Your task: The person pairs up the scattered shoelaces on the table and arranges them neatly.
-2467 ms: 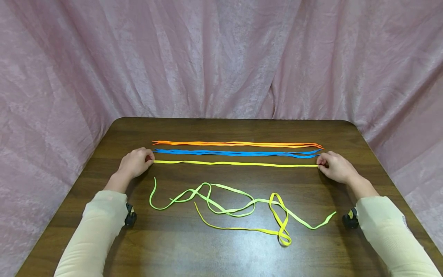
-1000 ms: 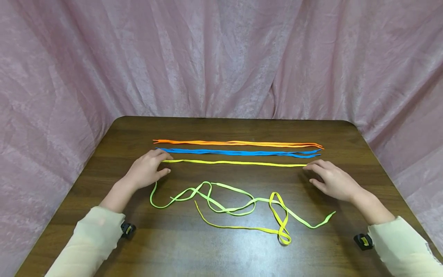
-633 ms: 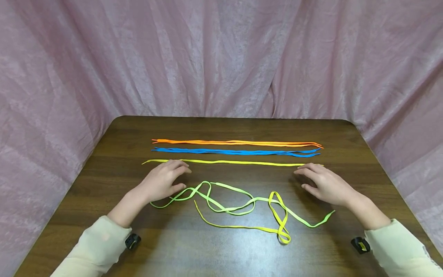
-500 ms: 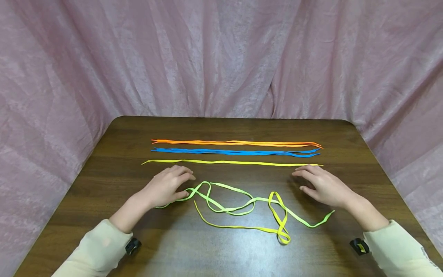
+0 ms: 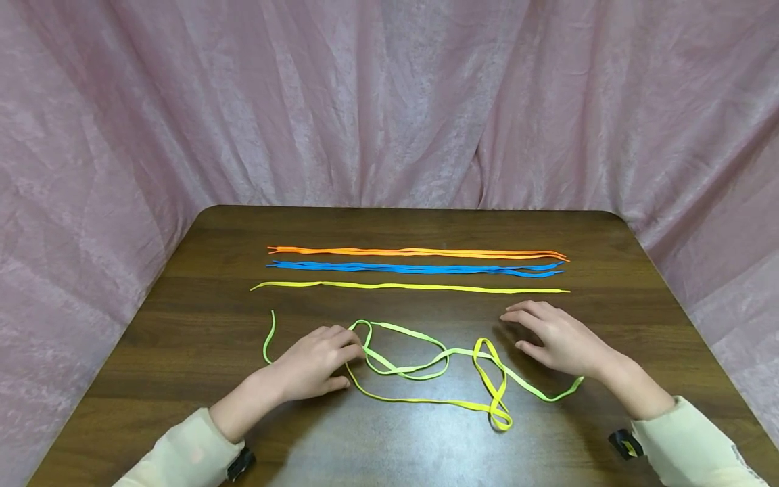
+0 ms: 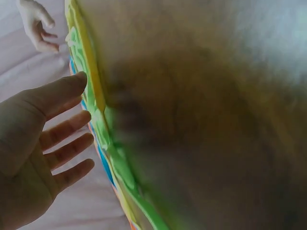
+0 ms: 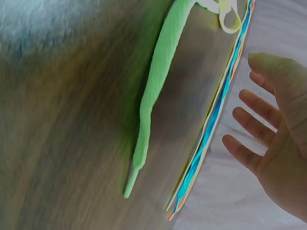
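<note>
My left hand (image 5: 319, 362), fingers apart and holding nothing, hovers over the left part of the tangled green shoelace (image 5: 420, 333) and hides some of it. Close to its fingertips, the loose yellow shoelace (image 5: 414, 401) starts and runs right to a small loop. The right hand (image 5: 556, 336) is also relaxed, held above the table near the green lace's right end, with a gap between thumb and fingers in the right wrist view. Farther back, a straight yellow shoelace (image 5: 402, 286) lies flat across the table, untouched by either hand.
Beyond the straight yellow lace lie blue shoelaces (image 5: 395, 268) and, behind them, orange shoelaces (image 5: 426, 251), all stretched left to right. The brown wooden table (image 5: 182, 325) has rounded far corners. A pink curtain (image 5: 389, 101) hangs behind it.
Both hands released the ends of the straight yellow lace, which stays in its row. The left hand came right and nearer over the green lace; the right hand moved inward and slightly nearer.
</note>
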Available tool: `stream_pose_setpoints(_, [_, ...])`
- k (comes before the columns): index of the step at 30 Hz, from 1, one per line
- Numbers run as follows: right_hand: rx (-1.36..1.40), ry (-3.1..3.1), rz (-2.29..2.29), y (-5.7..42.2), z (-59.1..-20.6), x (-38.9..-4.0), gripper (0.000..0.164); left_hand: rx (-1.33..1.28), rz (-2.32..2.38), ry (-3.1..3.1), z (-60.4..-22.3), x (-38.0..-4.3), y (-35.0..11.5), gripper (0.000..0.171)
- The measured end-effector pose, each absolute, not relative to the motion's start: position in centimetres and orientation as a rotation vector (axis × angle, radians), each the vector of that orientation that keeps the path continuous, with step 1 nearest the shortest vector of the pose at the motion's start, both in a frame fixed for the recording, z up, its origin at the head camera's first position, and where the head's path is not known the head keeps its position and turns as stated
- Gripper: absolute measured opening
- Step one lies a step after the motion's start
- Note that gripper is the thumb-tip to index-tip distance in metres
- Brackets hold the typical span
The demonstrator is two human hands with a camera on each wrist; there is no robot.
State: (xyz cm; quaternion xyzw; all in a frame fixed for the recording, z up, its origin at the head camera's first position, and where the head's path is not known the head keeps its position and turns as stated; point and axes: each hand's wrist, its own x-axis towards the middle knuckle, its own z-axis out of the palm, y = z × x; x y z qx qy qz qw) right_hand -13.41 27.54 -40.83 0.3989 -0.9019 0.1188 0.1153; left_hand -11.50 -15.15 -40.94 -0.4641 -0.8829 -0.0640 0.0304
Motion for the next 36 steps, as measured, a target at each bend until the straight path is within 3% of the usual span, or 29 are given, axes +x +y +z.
stream_pose_setpoints(14, [1.255,-2.595,0.368,25.1,-40.5,-12.0,0.045,-1.477,-0.145,-2.641,-42.4,-11.1,-14.3,0.023])
stream_pose_setpoints(36, [1.433,-2.482,0.462,20.3,-41.7,-9.4,0.041,-1.376,-0.265,-2.619,-40.3,-11.4,-14.4,0.027])
